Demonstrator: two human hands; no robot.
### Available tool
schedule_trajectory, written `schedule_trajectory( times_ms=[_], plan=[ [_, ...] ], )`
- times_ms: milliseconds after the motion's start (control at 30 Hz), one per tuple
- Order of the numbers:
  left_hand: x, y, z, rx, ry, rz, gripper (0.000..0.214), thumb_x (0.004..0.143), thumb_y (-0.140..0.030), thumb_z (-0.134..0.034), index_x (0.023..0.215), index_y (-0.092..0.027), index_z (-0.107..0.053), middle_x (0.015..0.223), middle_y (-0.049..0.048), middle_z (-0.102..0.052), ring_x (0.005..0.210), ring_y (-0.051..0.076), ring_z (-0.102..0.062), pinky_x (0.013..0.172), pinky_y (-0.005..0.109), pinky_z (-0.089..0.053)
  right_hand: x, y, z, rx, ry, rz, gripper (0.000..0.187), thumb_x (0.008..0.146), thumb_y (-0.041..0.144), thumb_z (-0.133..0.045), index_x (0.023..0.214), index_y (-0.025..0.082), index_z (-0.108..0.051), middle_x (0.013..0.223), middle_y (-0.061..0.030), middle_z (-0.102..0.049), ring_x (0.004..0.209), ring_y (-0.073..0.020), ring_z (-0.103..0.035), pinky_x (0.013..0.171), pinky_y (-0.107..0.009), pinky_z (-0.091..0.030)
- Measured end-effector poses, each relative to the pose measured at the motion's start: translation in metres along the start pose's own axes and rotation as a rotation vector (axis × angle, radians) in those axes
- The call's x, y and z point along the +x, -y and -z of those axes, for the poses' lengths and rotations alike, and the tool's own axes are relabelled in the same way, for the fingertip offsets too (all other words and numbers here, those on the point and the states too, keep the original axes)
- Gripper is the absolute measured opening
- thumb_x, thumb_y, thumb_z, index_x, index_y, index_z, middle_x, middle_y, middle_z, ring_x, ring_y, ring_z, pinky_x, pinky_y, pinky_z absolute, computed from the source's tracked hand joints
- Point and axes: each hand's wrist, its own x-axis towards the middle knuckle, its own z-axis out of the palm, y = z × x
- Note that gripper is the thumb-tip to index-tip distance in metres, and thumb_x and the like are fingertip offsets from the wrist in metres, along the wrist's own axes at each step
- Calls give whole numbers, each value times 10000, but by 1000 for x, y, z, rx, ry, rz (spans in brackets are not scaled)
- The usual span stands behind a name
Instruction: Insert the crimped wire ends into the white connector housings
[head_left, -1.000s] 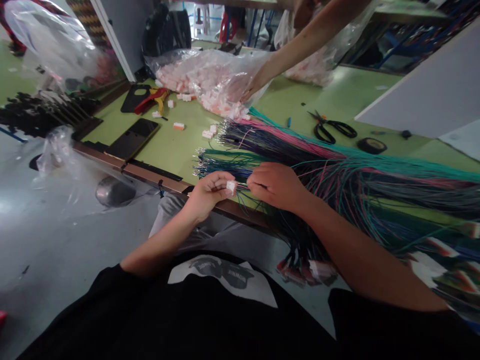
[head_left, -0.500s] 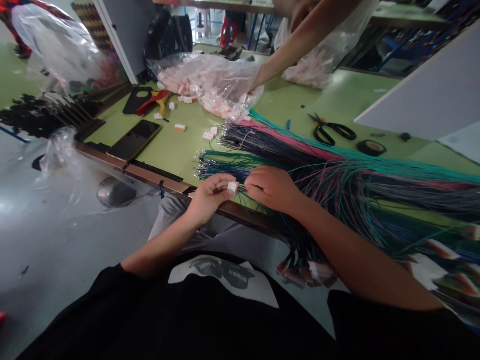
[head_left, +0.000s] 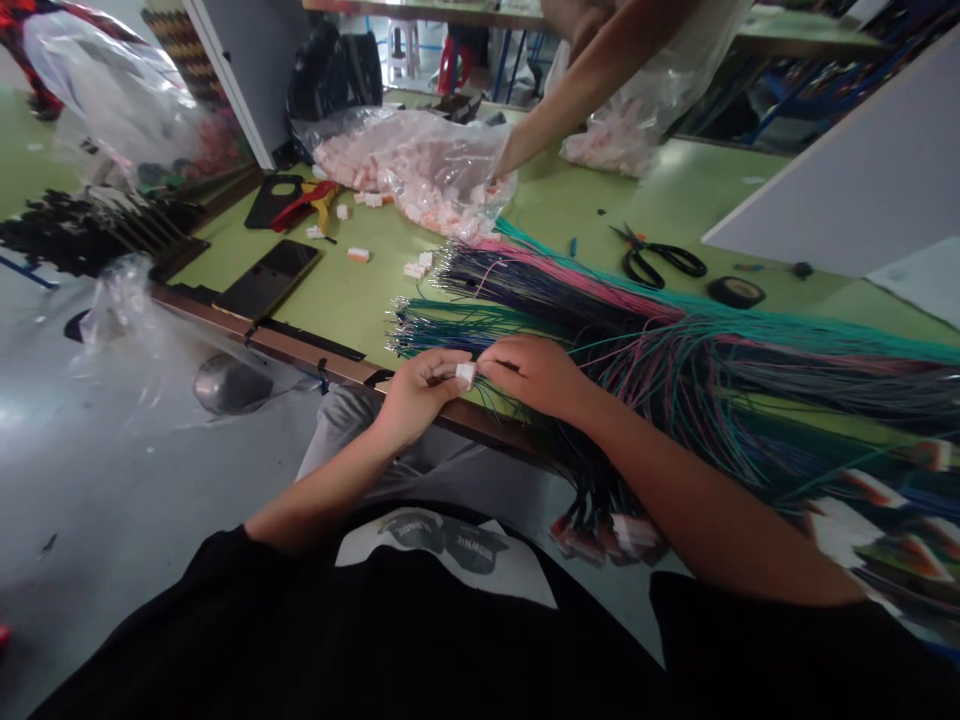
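Between the thumb and fingers of my left hand (head_left: 416,397) is a small white connector housing (head_left: 465,376). My right hand (head_left: 536,374) is pinched right beside it, its fingertips at the housing's right side on what looks like a thin wire, mostly hidden by the fingers. Just behind both hands lies a bundle of dark blue and green wires (head_left: 442,328) with bare metal terminals at their left ends. Farther back, more bundled wires in pink, black and teal (head_left: 570,270) stretch off to the right.
A clear bag of connector housings (head_left: 420,165) lies at the back, with another person's arm (head_left: 585,95) reaching to it. Loose housings (head_left: 358,255), a phone (head_left: 270,280), red-yellow pliers (head_left: 306,205), scissors (head_left: 660,258) and black tape (head_left: 736,291) lie on the green table. Finished-looking connectors (head_left: 607,538) hang at the front edge.
My right hand has moved slightly left, closing up against the connector housing. My left hand stays nearly still with the housing. The other person's arm has shifted slightly left.
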Motion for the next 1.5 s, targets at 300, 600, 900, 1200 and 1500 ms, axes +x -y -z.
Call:
schedule_trajectory(
  times_ms=[300, 600, 900, 1200, 1500],
  plan=[
    [3, 3, -2, 26, -13, 7, 202, 604, -125, -724, 802, -147, -686, 756, 33, -727, 726, 165, -667, 715, 303, -531, 1, -2, -4, 34, -58, 0, 219, 756, 220, -467, 569, 187, -576, 601, -30, -601, 598, -133, -506, 592, -252, -325],
    [-30, -18, -13, 552, 198, -492, 222, 857, -217, -540, 1025, -167, -676, 1032, 84, -730, 927, 177, -674, 835, 320, -535, -9, -13, 70, 175, 36, -187, 265, 748, 475, -549, 775, 235, -658, 841, -37, -709, 795, -224, -630, 746, -343, -454],
    [-32, -2, -96, 971, 1247, -840, 359, 906, -145, -431, 1196, -130, -642, 1299, 70, -613, 1199, 155, -556, 1059, 191, -382, 21, 9, 25, -156, 331, 15, 213, 812, 282, -497, 837, 185, -684, 896, -58, -711, 824, -195, -623, 711, -281, -408],
    [-24, 35, -65, 768, 1123, -760, 360, 882, -107, -463, 1210, -79, -608, 1275, 130, -617, 1245, 168, -517, 1099, 262, -352, 36, 1, -20, -259, 284, -11, 230, 791, 174, -448, 778, 148, -676, 817, -71, -682, 725, -155, -565, 611, -256, -318],
    [-19, 13, -61, 402, 537, -564, 161, 852, -241, -564, 908, -158, -690, 866, 64, -727, 806, 165, -647, 788, 287, -476, -2, -7, 67, 67, -9, -90, 290, 826, 378, -502, 968, 171, -647, 870, -10, -644, 766, -117, -537, 729, -261, -379]
  ],
)
